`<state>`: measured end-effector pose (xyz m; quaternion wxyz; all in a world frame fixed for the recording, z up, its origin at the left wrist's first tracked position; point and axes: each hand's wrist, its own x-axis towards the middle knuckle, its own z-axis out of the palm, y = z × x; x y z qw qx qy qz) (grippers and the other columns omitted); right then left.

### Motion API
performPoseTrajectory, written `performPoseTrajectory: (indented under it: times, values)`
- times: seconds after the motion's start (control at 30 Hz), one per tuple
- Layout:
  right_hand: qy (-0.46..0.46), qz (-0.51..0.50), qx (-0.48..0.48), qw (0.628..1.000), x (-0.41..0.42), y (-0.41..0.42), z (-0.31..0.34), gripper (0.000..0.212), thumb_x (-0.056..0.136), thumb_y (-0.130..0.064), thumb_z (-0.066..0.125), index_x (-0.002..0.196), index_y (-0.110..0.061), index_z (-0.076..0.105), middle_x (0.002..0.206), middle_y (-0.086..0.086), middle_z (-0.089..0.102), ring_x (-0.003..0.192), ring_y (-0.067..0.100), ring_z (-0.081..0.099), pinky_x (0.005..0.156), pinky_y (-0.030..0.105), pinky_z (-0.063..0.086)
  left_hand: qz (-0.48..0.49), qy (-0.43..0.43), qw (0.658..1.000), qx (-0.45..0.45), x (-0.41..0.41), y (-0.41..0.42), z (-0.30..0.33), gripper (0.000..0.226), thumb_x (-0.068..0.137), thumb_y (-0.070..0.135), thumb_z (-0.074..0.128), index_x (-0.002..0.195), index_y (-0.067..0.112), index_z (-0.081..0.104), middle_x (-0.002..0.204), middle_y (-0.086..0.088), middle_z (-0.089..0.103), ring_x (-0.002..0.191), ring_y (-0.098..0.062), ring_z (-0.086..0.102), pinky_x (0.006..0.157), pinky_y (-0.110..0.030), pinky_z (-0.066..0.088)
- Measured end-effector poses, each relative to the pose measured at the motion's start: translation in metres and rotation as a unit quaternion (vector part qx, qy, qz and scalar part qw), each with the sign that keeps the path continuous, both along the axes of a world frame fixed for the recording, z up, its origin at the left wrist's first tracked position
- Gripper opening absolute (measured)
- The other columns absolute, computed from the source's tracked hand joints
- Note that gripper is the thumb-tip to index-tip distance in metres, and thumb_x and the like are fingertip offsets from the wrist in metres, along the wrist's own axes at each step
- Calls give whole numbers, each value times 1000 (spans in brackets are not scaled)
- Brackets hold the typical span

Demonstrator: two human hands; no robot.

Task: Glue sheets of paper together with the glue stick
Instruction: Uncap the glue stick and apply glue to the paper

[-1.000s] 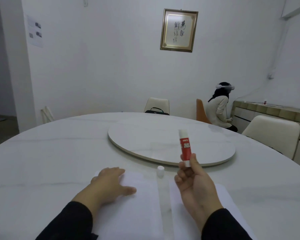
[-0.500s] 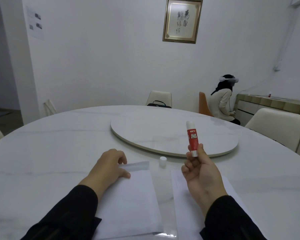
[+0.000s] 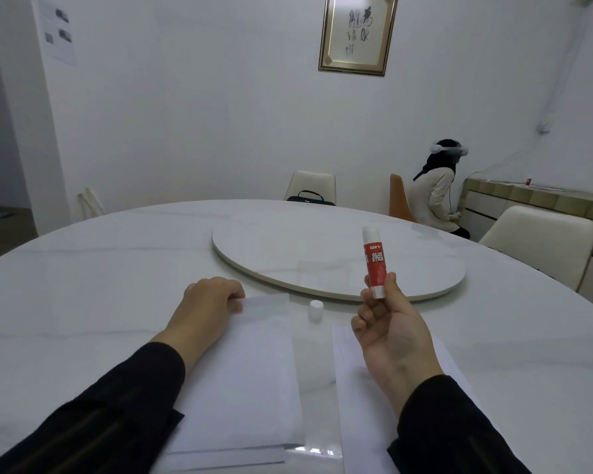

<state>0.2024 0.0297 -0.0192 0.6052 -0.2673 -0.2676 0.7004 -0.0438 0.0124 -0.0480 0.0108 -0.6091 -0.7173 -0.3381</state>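
The glue stick [image 3: 374, 260] is uncapped and held upright in the air above the near part of the counter [image 3: 83, 285], its white tip up, clear of any paper. The right hand [image 3: 389, 331] pinches its lower end between thumb and curled fingers [image 3: 365, 302]. Its white cap [image 3: 315, 307] stands on the counter between the two sheets, just beyond a clear strip of bare surface. The left sheet [image 3: 254, 371] lies toward the near edge, with the left hand [image 3: 208, 302] resting on its far edge, fingers curled over that edge; whether they lift the paper I cannot tell. The right sheet [image 3: 356, 388] lies beside it, apart, partly under the right forearm.

So the opening step looks done: cap off, stick in hand. No glue appears on either sheet, though a thin film would be hard to see. Spreading glue, laying one sheet on the other and pressing them down seem still to come.
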Motion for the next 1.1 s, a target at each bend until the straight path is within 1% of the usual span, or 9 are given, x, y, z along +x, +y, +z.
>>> performPoseTrajectory:
  times: [0.23,0.37,0.47,0.6,0.7,0.8,0.9,0.97,1.1]
  values:
    - [9,10,10,1000,2,2,-1,33,86,-38,62,105,-10,65,59,0,61,45,9,44,40,19,39,-28,-54,998,1,-15,6,28,26,86,16,56,64,30,56,69,11,58,68,-14,53,60,-22,38]
    - [19,11,14,1000,4,3,1,32,89,-39,58,101,-10,65,60,0,60,45,10,41,41,19,37,-52,-175,982,45,-18,0,56,26,90,20,58,66,29,63,65,6,62,60,-13,55,57,-24,40]
    - [36,4,19,999,6,4,3,28,89,-37,59,100,-11,63,60,0,59,46,10,40,43,19,36,-88,-233,968,-15,-10,-5,61,18,89,23,60,72,26,67,68,6,66,62,-12,58,61,-25,44]
    - [50,-10,29,998,10,4,7,15,83,-29,66,88,-15,64,59,-1,55,46,10,39,46,20,36,-91,-65,989,-95,9,-4,38,13,87,25,61,76,32,61,79,10,62,73,-7,56,65,-18,38]
    - [31,-15,33,999,8,2,6,14,77,-22,70,87,-14,65,58,-3,53,47,9,39,49,20,35,-92,7,988,-124,18,-8,11,8,87,27,59,84,34,60,93,8,62,88,-12,58,76,-20,41]
    - [12,-22,48,999,6,2,4,5,82,-19,68,81,-16,65,60,-3,56,48,9,44,47,20,40,-65,103,987,-105,21,-10,-2,29,89,30,56,118,33,55,119,10,55,112,-16,50,98,-27,34]
    - [-101,-42,116,987,3,1,1,10,87,-25,65,85,-16,64,70,3,62,55,11,49,50,21,45,-106,56,991,-65,29,-17,0,43,89,35,57,131,33,47,136,14,46,127,-13,42,108,-27,29]
    - [-232,-65,179,954,-5,-2,-2,16,90,-29,60,87,-14,61,75,8,64,58,13,54,52,24,49,-167,6,976,-137,34,-23,-2,52,86,46,57,136,37,42,145,18,38,133,-5,35,110,-21,22]
    - [-379,-54,228,895,-26,-4,-7,9,96,-27,49,93,-21,55,80,8,70,60,14,63,60,29,56,-206,54,938,-273,35,-29,-5,75,80,60,56,145,40,23,154,26,14,141,4,10,112,-22,7]
